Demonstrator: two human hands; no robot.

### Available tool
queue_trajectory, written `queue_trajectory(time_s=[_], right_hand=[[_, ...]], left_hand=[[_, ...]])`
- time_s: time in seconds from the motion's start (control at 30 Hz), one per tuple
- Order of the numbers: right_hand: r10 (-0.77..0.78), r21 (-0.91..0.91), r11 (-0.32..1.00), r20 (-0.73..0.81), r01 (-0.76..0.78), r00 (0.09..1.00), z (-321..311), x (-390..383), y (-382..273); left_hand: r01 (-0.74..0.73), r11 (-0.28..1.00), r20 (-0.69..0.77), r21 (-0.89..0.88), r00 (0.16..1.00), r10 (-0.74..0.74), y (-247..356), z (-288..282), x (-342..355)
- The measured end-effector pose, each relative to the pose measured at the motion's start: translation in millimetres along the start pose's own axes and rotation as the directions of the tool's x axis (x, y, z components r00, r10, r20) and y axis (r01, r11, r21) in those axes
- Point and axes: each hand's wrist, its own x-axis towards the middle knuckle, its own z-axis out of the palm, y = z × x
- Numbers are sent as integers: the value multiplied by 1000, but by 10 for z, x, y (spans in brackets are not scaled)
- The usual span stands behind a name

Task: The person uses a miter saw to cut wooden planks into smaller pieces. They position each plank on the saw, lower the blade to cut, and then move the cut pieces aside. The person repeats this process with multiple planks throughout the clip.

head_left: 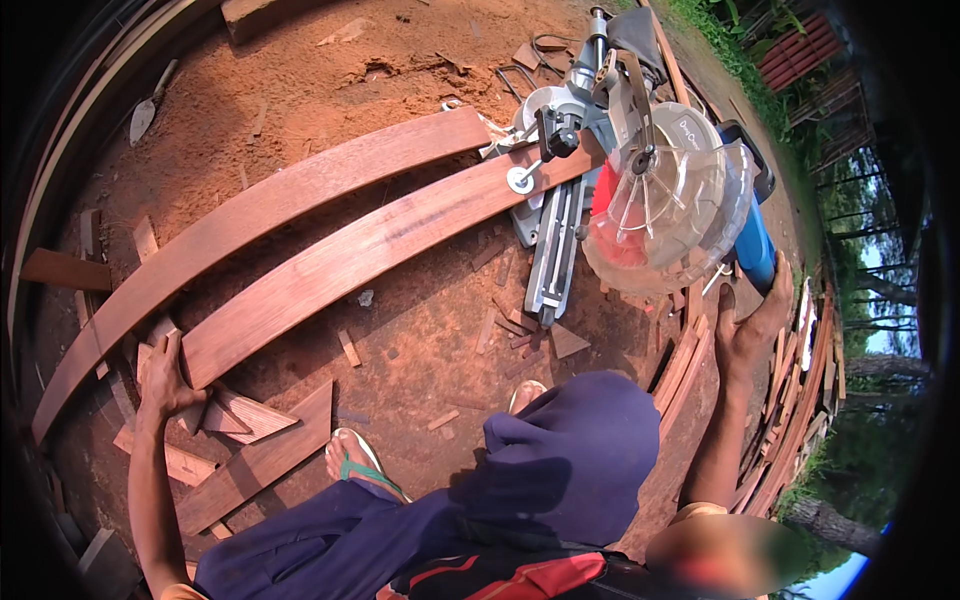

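The person's left hand [168,378] grips the near end of one long, reddish-brown wooden plank [370,240]; the right hand [757,325] grasps one blue handle [755,250] on one mitre saw [645,158]. The plank's far end lies on the saw under one round-footed metal clamp [520,180]. One similar second plank [290,193] lies alongside.

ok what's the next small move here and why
I'd probably steady the nearer plank with the left hand before moving the saw: that hand is at the plank's outer end, the other end runs onto the saw beneath a clamp disc whose tightness I can't judge, and the right hand is on the blue handle.
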Motion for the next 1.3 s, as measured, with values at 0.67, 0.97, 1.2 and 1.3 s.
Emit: queue_trajectory(time_s=[0.67,0.97,1.2,1.3], right_hand=[[243,583,447,651,-679,719,3516,-51,-735],[138,562,359,758,-745,638,3364,-18,-681],[57,618,331,741,-713,669,3386,-22,-516],[45,618,367,735,-695,677,3442,-29,-514]], left_hand=[[57,998,38,0,998,-57,112,-62,42],[-36,998,44,-59,998,38,172,-149,48],[232,901,197,-367,966,-168,-48,-125,378],[233,905,171,-355,968,-182,-59,-104,367]])
